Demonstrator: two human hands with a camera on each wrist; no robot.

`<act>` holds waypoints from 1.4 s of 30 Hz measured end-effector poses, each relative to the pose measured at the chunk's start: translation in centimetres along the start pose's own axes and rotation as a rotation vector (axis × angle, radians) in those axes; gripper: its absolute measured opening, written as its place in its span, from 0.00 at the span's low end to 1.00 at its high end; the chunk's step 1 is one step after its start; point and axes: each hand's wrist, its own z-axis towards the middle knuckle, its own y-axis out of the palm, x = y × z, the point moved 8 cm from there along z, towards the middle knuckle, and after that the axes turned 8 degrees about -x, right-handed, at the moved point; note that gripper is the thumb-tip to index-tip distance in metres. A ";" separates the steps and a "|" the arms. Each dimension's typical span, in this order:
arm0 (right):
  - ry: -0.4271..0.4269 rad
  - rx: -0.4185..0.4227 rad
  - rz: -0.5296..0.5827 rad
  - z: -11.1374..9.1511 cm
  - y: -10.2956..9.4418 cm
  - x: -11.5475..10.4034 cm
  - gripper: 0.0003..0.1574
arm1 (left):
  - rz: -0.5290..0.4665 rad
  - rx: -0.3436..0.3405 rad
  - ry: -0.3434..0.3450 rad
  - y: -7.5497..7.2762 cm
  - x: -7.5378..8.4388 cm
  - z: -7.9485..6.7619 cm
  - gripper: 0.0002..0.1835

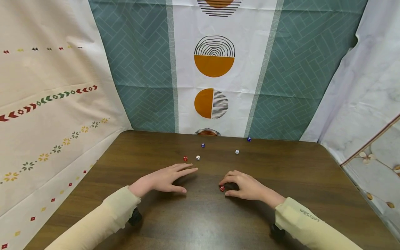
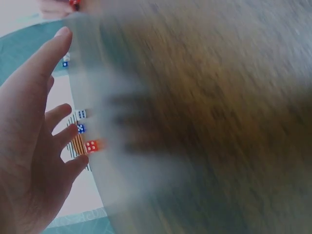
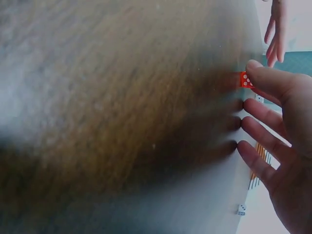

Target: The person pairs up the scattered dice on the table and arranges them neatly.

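Along the far edge of the brown wooden surface [image 1: 200, 222], teal cloth [image 1: 147, 69] just behind; close to that edge, one blue die [image 1: 249, 139], another blue die [image 1: 203, 145] farther left. Nearer, one white die [image 1: 198, 157] with a red die [image 1: 185, 158] just left of it, another white die [image 1: 237, 152] well to the right. Broad stretches of wood toward both side edges; a wide gap between left hand [image 1: 167, 177], spread over the surface with thumb apart, and right hand [image 1: 248, 186], pinching a second red die [image 1: 222, 188] between thumb and index finger, near the middle. Small red cube with white dots
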 end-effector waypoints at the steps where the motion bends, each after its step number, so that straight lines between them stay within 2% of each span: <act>1: -0.001 0.002 0.006 0.1 0.0 0.0 0.21 | -0.003 -0.002 0.000 0.0 0.1 0.1 0.44; 11: 0.023 0.028 0.067 0.3 0.3 0.2 0.15 | -0.035 -0.013 0.011 0.3 1.0 0.7 0.43; 18: 0.010 0.068 0.121 0.6 0.4 0.2 0.12 | -0.058 -0.011 0.017 0.6 1.5 1.1 0.43; 23: 0.036 0.083 0.161 0.6 0.5 0.4 0.11 | -0.070 -0.014 0.008 0.7 1.7 1.2 0.43; 32: 0.034 0.168 0.176 0.4 0.4 0.5 0.09 | -0.111 -0.011 0.025 1.0 2.1 1.7 0.42; 42: 0.108 0.166 0.249 0.4 1.0 1.0 0.08 | -0.133 0.009 0.015 1.2 2.4 2.4 0.41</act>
